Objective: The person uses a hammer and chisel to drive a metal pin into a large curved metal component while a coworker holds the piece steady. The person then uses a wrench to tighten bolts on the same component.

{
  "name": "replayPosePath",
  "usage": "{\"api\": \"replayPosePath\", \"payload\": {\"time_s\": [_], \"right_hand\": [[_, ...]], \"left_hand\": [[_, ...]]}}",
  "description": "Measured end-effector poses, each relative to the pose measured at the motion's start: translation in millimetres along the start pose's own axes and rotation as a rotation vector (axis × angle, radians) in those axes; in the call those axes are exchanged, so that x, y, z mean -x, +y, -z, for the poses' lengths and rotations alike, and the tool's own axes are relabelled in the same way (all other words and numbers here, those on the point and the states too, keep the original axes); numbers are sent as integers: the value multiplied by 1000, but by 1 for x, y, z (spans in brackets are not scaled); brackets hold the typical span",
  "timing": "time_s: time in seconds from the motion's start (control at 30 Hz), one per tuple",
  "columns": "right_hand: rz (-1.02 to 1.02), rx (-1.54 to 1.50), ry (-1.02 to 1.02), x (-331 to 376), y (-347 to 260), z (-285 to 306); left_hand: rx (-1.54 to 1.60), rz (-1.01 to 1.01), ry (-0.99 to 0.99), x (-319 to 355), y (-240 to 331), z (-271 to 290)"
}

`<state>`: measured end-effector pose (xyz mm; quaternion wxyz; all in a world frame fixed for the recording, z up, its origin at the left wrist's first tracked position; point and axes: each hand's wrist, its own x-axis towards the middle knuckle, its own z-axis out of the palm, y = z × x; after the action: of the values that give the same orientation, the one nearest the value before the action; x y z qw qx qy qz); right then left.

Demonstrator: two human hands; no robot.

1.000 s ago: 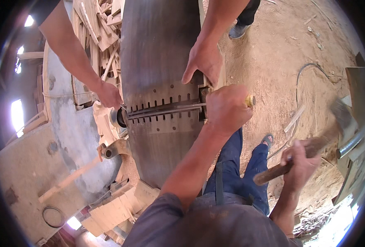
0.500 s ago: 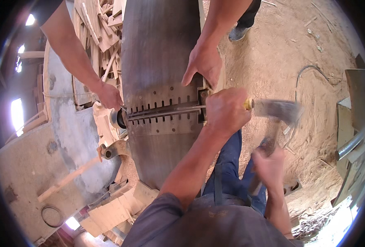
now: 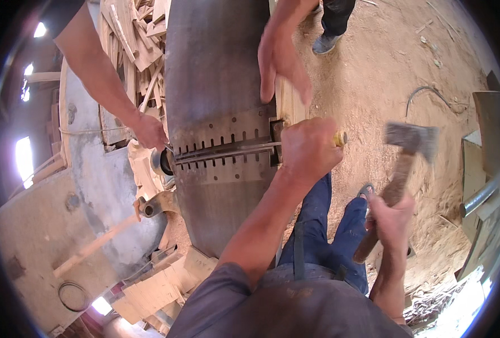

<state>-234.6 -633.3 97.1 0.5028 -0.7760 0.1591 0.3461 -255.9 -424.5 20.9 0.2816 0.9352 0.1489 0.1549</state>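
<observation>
Both fists closed: left hand on yellow-tipped tool handle, right hand gripping wooden-shafted hammer; slotted steel plate.

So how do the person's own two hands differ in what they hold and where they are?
The left hand is fisted around a yellow-ended tool at the slotted metal table's edge; the right hand grips a hammer by its wooden handle, out over the sawdust floor. The left hand is higher in view. Both are closed tight.
</observation>
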Motion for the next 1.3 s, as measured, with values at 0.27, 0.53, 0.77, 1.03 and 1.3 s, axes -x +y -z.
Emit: {"api": "replayPosePath", "payload": {"time_s": [0.27, 0.53, 0.77, 1.03, 1.3], "right_hand": [[74, 211, -101, 3, 24, -23], [247, -317, 237, 0, 16, 28], [-5, 52, -60, -4, 5, 0], [-13, 138, -65, 1, 21, -22], [220, -556, 200, -6, 9, 4]], "left_hand": [[15, 10, 6, -6, 4, -3], [4, 18, -31, -3, 2, -5], [-30, 53, -73, -2, 3, -2], [-21, 58, -125, -7, 6, -3], [-12, 61, -115, -6, 1, -5]]}}
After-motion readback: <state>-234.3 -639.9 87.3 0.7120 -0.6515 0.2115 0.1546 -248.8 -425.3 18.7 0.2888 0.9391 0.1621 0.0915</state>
